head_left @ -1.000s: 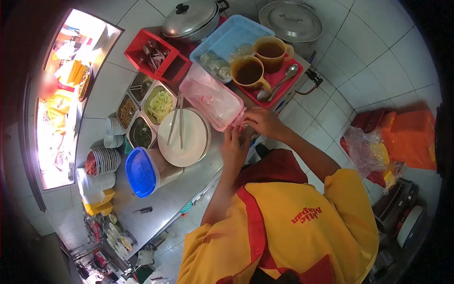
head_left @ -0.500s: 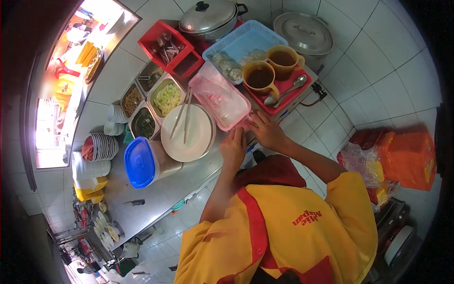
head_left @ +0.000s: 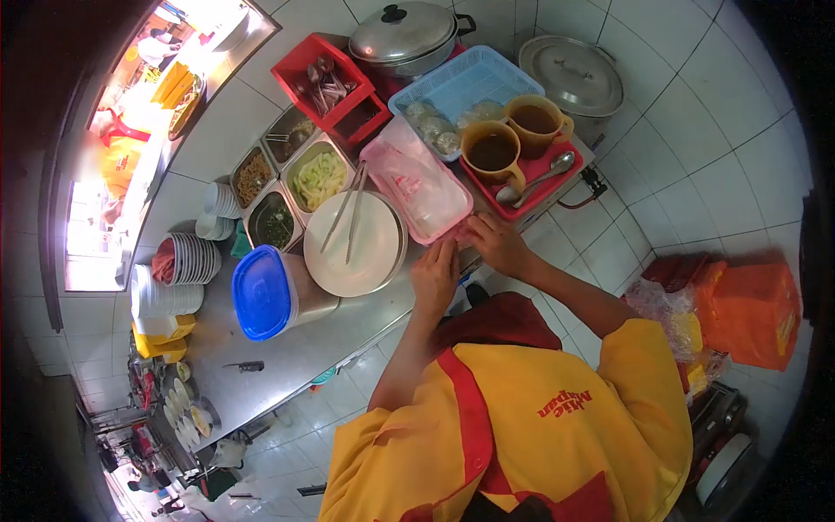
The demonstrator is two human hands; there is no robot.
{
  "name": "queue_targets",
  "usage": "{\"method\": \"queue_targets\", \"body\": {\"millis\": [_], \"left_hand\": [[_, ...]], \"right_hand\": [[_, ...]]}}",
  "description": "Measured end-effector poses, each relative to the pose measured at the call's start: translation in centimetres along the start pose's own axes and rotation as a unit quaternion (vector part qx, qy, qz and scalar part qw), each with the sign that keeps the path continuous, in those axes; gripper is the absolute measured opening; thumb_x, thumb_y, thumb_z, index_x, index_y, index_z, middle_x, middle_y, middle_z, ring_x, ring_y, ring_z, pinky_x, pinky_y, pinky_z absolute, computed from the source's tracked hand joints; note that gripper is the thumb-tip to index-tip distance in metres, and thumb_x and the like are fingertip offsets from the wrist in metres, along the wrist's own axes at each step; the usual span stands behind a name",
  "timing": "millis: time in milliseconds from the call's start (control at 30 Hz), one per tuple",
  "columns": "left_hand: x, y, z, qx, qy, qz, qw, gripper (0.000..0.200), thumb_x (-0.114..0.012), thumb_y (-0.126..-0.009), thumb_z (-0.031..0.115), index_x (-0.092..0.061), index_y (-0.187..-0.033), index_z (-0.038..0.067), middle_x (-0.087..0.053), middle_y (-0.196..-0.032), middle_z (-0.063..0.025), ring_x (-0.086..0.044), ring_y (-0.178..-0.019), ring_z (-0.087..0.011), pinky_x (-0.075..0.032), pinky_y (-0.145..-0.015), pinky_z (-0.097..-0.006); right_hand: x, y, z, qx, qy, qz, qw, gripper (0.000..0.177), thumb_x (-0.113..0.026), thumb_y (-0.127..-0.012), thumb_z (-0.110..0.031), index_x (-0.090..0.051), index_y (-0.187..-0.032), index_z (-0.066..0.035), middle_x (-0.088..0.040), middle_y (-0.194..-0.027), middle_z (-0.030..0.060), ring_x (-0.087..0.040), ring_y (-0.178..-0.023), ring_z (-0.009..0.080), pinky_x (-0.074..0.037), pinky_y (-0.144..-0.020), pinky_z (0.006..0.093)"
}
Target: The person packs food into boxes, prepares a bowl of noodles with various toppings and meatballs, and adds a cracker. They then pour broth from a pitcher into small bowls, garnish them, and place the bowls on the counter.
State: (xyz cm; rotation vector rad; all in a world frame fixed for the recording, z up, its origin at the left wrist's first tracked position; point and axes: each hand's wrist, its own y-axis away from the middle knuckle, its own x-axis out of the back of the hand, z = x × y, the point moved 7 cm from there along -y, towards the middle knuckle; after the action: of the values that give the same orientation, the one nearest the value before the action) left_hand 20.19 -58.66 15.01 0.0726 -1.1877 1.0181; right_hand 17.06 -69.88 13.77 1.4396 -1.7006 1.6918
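My left hand (head_left: 435,274) is closed, its fingertips bunched together at the near edge of a pink tray (head_left: 390,187). Close beside it, my right hand (head_left: 496,244) is closed too, pinching at the tray's near corner. A little pinkish, see-through material shows between the fingertips, too small to make out. Clear plastic bags (head_left: 417,187) with red print lie in the tray. To the left of my hands is a stack of white plates (head_left: 370,252) with metal tongs (head_left: 337,213) across it.
Two brown-filled mugs (head_left: 491,152) and spoons (head_left: 544,181) occupy a red tray (head_left: 513,213). Behind are a blue basket (head_left: 474,74), a lidded pot (head_left: 404,35) and a red cutlery box (head_left: 291,70). Food pans (head_left: 313,178), a blue-lidded container (head_left: 263,291) and a knife (head_left: 248,366) lie leftward.
The view has shifted slightly, so the counter's things appear a little further right. Both hands stay closed at the pink tray's near edge, with hardly any movement.
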Motion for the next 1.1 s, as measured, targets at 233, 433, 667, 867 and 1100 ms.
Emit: {"method": "queue_targets", "body": {"millis": [233, 433, 667, 867, 1100], "left_hand": [[0.0, -0.2, 0.5, 0.022, 0.006, -0.006, 1.000, 0.024, -0.062, -0.079, 0.012, -0.058, -0.102, 0.007, -0.062, -0.083, -0.0113, -0.062, -0.063, -0.0296, -0.049, -0.053, -0.0389], [-3.7, 1.3, -1.4, 0.044, 0.034, -0.029, 0.998, 0.027, -0.059, -0.080, 0.014, -0.057, -0.106, 0.008, -0.063, -0.084, -0.0159, -0.062, -0.060, -0.0311, -0.049, -0.051, -0.0406], [-5.3, 2.2, -2.7, 0.065, 0.148, -0.006, 0.987, 0.027, -0.057, -0.082, 0.013, -0.054, -0.107, 0.007, -0.062, -0.085, -0.0145, -0.062, -0.070, -0.0347, -0.050, -0.059, -0.0440], [-4.6, 1.8, -2.3, 0.096, 0.096, -0.055, 0.989, 0.038, -0.057, -0.077, 0.009, -0.050, -0.114, 0.006, -0.059, -0.101, -0.0157, -0.062, -0.071, -0.0351, -0.050, -0.060, -0.0439], [-5.9, 2.2, -2.3, 0.056, 0.136, -0.019, 0.989, 0.045, -0.055, -0.077, 0.007, -0.044, -0.121, 0.005, -0.056, -0.109, -0.0182, -0.061, -0.067, -0.0380, -0.051, -0.056, -0.0458]], "right_hand": [[0.1, -0.3, 0.9, -0.076, -0.101, 0.002, 0.992, 0.014, -0.056, -0.079, -0.011, -0.061, -0.087, -0.002, -0.053, -0.093, 0.0113, -0.053, -0.091, 0.0277, -0.046, -0.079, 0.0392], [0.6, -0.3, 1.2, -0.106, -0.132, 0.030, 0.985, 0.017, -0.055, -0.077, -0.006, -0.061, -0.092, 0.001, -0.054, -0.099, 0.0146, -0.052, -0.095, 0.0337, -0.044, -0.082, 0.0427], [-0.5, -0.3, 1.0, -0.091, -0.109, -0.091, 0.986, 0.027, -0.049, -0.080, -0.002, -0.058, -0.105, 0.001, -0.051, -0.103, 0.0206, -0.049, -0.100, 0.0381, -0.042, -0.085, 0.0465], [-0.9, -0.7, 1.0, -0.113, -0.117, -0.106, 0.981, 0.017, -0.052, -0.084, -0.004, -0.055, -0.098, 0.005, -0.050, -0.102, 0.0197, -0.048, -0.098, 0.0383, -0.041, -0.083, 0.0472], [0.1, -1.6, -0.9, -0.069, -0.060, -0.108, 0.990, 0.023, -0.049, -0.085, -0.005, -0.054, -0.105, 0.006, -0.051, -0.103, 0.0204, -0.049, -0.094, 0.0387, -0.041, -0.081, 0.0469]]}}
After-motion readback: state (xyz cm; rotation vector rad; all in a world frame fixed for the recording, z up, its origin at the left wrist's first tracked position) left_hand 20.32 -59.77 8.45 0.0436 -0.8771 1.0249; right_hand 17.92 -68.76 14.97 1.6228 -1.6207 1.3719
